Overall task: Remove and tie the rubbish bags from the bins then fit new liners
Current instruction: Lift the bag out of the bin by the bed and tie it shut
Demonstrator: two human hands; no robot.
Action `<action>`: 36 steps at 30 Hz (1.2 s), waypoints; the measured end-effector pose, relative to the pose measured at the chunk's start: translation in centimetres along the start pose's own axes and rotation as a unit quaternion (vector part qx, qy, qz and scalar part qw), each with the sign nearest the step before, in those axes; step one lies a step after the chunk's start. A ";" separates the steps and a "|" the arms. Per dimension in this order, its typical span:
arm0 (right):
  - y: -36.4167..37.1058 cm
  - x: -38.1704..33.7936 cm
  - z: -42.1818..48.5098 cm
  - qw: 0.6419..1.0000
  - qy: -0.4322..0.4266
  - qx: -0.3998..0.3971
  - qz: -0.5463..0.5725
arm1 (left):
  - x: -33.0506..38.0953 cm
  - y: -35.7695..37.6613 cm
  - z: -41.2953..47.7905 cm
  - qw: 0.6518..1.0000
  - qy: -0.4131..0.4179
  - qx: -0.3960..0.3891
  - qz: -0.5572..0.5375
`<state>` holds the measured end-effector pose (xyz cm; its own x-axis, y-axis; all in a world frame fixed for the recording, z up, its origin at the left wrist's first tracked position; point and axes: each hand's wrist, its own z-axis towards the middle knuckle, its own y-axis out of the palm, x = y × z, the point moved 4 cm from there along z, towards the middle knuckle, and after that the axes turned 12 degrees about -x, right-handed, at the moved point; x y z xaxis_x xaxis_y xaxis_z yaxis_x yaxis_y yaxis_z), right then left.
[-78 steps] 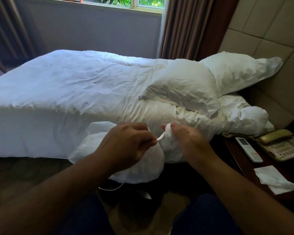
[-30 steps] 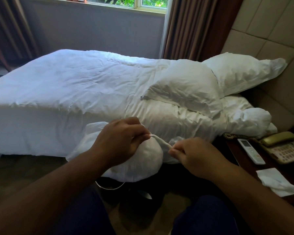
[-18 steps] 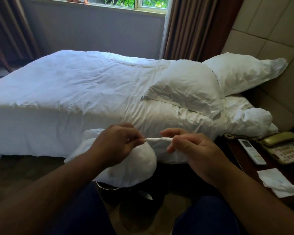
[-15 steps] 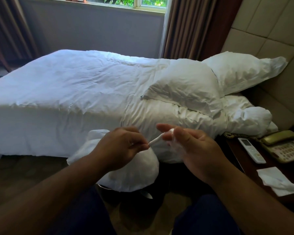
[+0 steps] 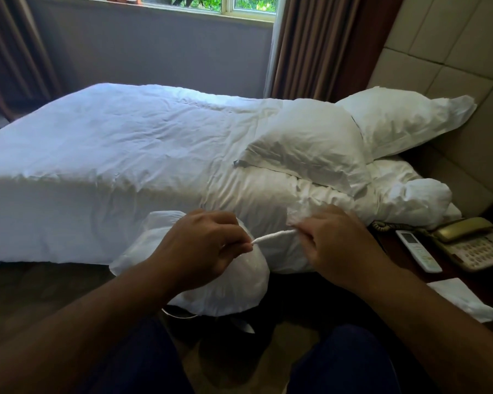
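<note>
One bed (image 5: 97,155): white and rumpled, it fills most of the view; everything below is placed from it.
bench (image 5: 394,245): dark wood at the bed's head end, carrying a phone (image 5: 473,243), a remote (image 5: 417,250) and a tissue (image 5: 461,298), none of them touched.
bag (image 5: 225,288): the white rubbish bag bulges against the near side of the bed, below the pillows (image 5: 310,149). Its bottom hangs just over a curved bin rim (image 5: 180,315).
left hand (image 5: 208,245): in front of the bed's near side, above the bag's bulge. The grip is narrow, thumb and fingertips pinching one end of the strand.
right hand (image 5: 336,245): level with the left, nearer the bed's head end. The grip is closed on the strand's other end, with loose bag film bunched above the knuckles.
strand (image 5: 271,236): the bag's neck, twisted to a thin cord and taut between the two hands.
change: half a second ago the hands were almost together, the right fingers lifted and the strand only a stub. Now the hands are well apart and the strand is drawn out long and tight.
meaning: the twist looks long enough to loop into a knot. No knot shows yet, so this bag is not yet tied and the new liner is not yet fitted.
</note>
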<state>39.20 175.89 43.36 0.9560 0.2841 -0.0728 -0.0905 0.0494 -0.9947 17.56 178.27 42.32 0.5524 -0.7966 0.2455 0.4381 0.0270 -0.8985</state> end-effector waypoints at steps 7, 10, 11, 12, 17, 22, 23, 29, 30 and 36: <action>0.0 1.0 0.0 0.992 0.048 -0.071 0.094 | -1.4 -1.0 -0.2 0.999 -0.041 0.035 -0.001; 0.1 1.0 0.1 0.952 0.021 -0.104 0.287 | -2.6 -1.0 -0.5 0.995 -0.080 0.046 -0.023; 0.0 0.8 0.0 0.930 0.007 -0.109 0.351 | -3.0 -0.9 -0.6 0.994 -0.089 0.045 -0.032; -0.2 0.3 -0.2 0.903 -0.009 -0.110 0.415 | -3.3 -0.7 -0.6 0.994 -0.093 0.043 -0.040; -0.1 -3.0 -1.0 0.736 -0.085 -0.112 0.662 | -2.7 0.3 -0.4 0.994 -0.062 0.000 -0.089; -1.1 -4.0 -0.2 0.675 -0.052 -0.022 0.736 | -1.9 1.2 -0.6 0.993 -0.036 -0.037 -0.107; -1.2 -3.4 0.0 0.682 -0.032 -0.006 0.731 | -2.1 1.3 -0.8 0.994 -0.031 -0.041 -0.099; -1.2 -0.4 0.1 0.932 -0.018 0.044 0.359 | -2.8 1.6 -1.7 0.996 -0.024 -0.053 -0.072; -0.9 -0.1 0.3 0.965 -0.027 0.061 0.252 | -2.8 1.7 -1.7 0.996 -0.022 -0.053 -0.067; 1.0 0.6 0.4 0.998 -0.004 0.047 -0.043 | -3.3 1.3 -1.7 0.997 -0.044 -0.038 -0.044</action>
<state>39.59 176.55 42.31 0.9594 0.2818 0.0130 -0.0346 0.1632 -0.9860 15.06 179.90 39.70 0.5757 -0.7381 0.3518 0.4340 -0.0887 -0.8965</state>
